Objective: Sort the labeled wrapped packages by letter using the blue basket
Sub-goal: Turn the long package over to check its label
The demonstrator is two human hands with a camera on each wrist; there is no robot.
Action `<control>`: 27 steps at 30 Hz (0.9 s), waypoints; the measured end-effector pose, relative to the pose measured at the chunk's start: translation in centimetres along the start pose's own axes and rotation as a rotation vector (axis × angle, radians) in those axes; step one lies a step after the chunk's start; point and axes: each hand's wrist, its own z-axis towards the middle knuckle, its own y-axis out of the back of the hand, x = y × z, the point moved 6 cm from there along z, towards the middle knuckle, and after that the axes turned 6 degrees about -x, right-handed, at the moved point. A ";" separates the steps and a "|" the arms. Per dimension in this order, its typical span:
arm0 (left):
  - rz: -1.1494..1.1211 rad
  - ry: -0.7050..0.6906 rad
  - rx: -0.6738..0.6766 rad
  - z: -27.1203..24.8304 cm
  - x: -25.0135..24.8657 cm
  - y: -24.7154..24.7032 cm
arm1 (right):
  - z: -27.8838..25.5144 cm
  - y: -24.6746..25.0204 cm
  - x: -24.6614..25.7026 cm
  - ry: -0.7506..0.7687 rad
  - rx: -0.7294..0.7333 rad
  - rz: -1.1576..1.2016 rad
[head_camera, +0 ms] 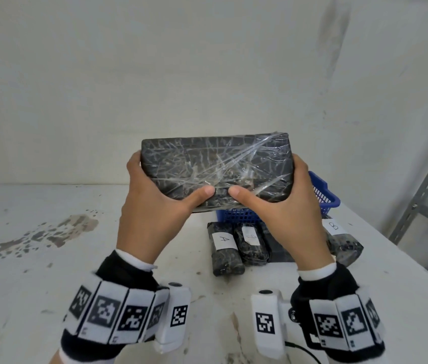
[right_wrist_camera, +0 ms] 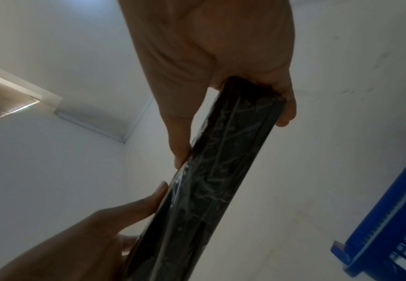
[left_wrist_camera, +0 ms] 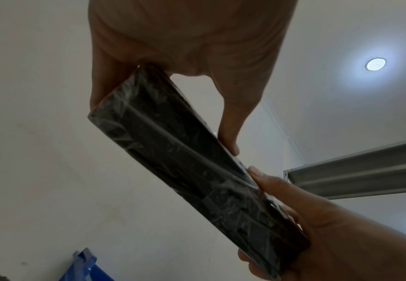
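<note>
Both hands, left hand [head_camera: 152, 203] and right hand [head_camera: 281, 206], clamp the package [head_camera: 216, 169] by its ends, long axis running hand to hand, no label facing you; your basket [head_camera: 323, 195] sits just below and beyond the right grip.

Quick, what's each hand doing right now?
Left hand: grips the left end of the package.
Right hand: grips the right end of the same package.
</note>
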 end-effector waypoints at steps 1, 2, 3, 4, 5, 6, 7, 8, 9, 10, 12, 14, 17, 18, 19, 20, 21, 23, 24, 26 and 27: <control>-0.003 -0.005 -0.009 0.0 0.0 0.0 | 0.0 0.0 0.0 -0.001 0.001 -0.007; -0.003 -0.009 -0.018 -0.1 -0.1 0.0 | 0.0 0.1 0.1 -0.009 0.005 -0.012; 0.000 -0.011 -0.026 -0.1 0.0 -0.1 | 0.0 0.2 0.1 -0.021 0.011 -0.018; 0.001 -0.012 -0.033 0.0 0.0 -0.1 | 0.0 0.2 0.2 -0.038 0.019 -0.026; 0.000 -0.012 -0.037 0.0 0.1 -0.1 | 0.1 0.2 0.2 -0.055 0.026 -0.034; -0.004 -0.010 -0.038 0.0 0.2 -0.1 | 0.1 0.2 0.1 -0.072 0.032 -0.039; -0.004 -0.006 -0.039 -0.1 0.2 -0.1 | 0.1 0.2 0.0 -0.087 0.034 -0.039; 0.001 -0.005 -0.042 -0.1 0.3 -0.2 | 0.0 0.1 -0.2 -0.100 0.032 -0.039; 0.011 -0.004 -0.044 -0.2 0.4 -0.2 | -0.1 0.1 -0.3 -0.107 0.025 -0.039; 0.021 -0.005 -0.047 -0.2 0.4 -0.2 | -0.2 0.0 -0.4 -0.113 0.017 -0.035; 0.028 0.000 -0.046 -0.1 0.4 -0.2 | -0.4 -0.2 -0.7 -0.133 0.004 0.005; 0.022 0.005 -0.043 0.0 0.3 -0.2 | -0.4 -0.2 -0.9 -0.148 -0.014 0.058; 0.009 -0.008 -0.040 0.1 0.1 -0.2 | -0.1 -0.2 -1.3 -0.142 -0.022 0.067; -0.007 -0.009 -0.035 0.2 0.2 -0.2 | -0.1 -0.2 -1.4 -0.146 -0.026 0.074; -0.033 -0.007 -0.032 0.3 0.4 -0.2 | 0.0 -0.1 -1.6 -0.151 -0.033 0.081; -0.062 -0.006 -0.033 0.4 0.5 -0.2 | 0.0 -0.1 -1.7 -0.151 -0.036 0.084; -0.083 -0.010 -0.035 0.4 0.6 -0.2 | 0.1 -0.1 -1.6 -0.149 -0.031 0.084; -0.096 -0.026 -0.039 0.5 0.6 0.0 | 0.2 -0.1 -1.6 -0.131 -0.011 0.090; -0.102 -0.027 -0.037 0.4 0.7 0.1 | 0.3 -0.1 -1.7 -0.128 -0.008 0.100; -0.122 0.003 -0.030 0.4 0.8 0.1 | 0.6 0.1 -1.8 -0.147 -0.011 0.120; -0.128 0.023 -0.027 0.4 1.0 0.1 | 0.6 0.2 -1.9 -0.159 -0.010 0.127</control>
